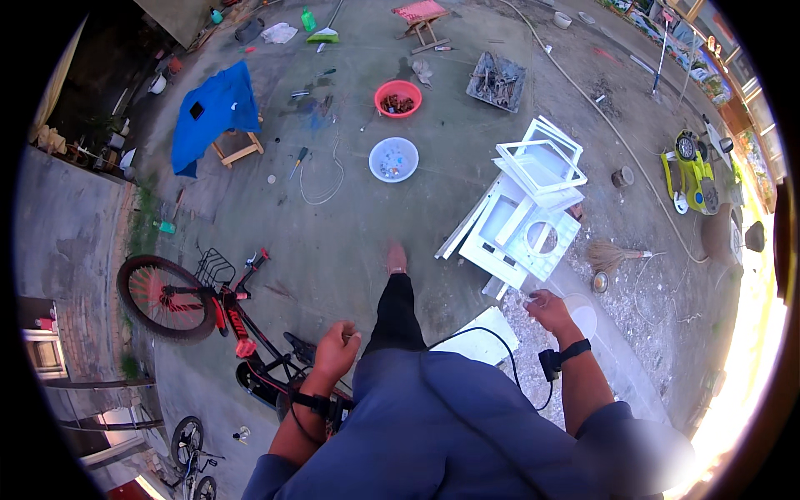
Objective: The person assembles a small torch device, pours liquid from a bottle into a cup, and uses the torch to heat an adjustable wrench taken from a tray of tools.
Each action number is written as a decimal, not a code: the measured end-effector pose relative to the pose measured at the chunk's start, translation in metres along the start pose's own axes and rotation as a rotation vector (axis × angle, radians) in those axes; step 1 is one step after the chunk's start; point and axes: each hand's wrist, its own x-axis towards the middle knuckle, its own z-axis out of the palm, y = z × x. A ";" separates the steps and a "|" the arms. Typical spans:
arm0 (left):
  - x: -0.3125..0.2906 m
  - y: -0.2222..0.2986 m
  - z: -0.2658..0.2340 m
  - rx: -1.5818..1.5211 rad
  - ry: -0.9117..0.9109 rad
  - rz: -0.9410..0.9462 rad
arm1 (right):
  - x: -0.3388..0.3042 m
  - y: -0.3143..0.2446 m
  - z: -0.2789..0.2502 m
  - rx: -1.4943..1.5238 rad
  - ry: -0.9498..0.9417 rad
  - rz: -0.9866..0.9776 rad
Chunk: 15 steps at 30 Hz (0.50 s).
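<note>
A person walks across a concrete yard, one bare foot stepping forward, seen from above. The left hand is clenched in a loose fist and holds nothing that shows; the right hand is half-curled, and whether it pinches something small cannot be told. Nearest the right hand, just ahead of it, lies a stack of white frames: panels and open rectangles piled flat, one with a round cut-out. The stack's long axis runs from near the right hand up and away toward the grey tray of scrap, its top frames tilted toward the far side. Left of the stack sit a white bowl and, beyond it, a red bowl of rusty bits; farther left a blue cloth drapes a wooden stool. A red-wheeled bicycle lies well left of the stack, close by the left hand. A straw brush rests just right of the stack, a yellow-green machine farther right. Judging from the pose, approaching the stack well means stepping clear of the loose white board underfoot, squaring up to the stack's near end, and taking the top frame by its long sides with both hands.
</note>
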 end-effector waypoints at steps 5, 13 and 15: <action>0.101 0.034 -0.059 0.047 -0.090 -0.088 | 0.067 -0.095 -0.012 -0.005 -0.032 0.179; 0.204 0.076 -0.122 0.063 -0.059 -0.107 | 0.170 -0.215 -0.037 0.143 -0.028 0.063; 0.226 0.088 -0.125 0.061 -0.069 -0.127 | 0.196 -0.226 -0.044 0.132 -0.023 0.061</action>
